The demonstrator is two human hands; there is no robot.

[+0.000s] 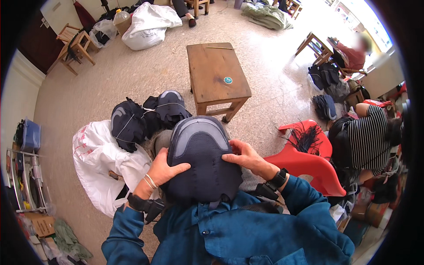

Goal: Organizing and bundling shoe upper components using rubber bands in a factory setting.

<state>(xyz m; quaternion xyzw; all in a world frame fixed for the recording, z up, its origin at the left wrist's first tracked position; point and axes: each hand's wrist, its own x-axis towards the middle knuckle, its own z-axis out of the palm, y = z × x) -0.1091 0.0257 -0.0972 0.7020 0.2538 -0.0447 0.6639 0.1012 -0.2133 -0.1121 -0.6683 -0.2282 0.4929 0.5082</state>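
Note:
A stack of dark navy shoe uppers (201, 163) with curved grey toe bands rests on my lap, toe ends pointing away from me. My left hand (165, 173) grips its left side, thumb lying across the top piece. On the opposite edge my right hand (247, 157) has its thumb on top and its fingers at the side, partly hidden. Just beyond my left hand, tied bundles of similar uppers (128, 123) lie beside a white sack (99, 154).
Ahead stands a wooden stool (216, 70) bearing a small round green item and a thin stick. At right, a red plastic chair (309, 163) holds dark cords (307, 139). A person in a striped shirt (369, 141) sits beyond it. More sacks (150, 26) lie farther off.

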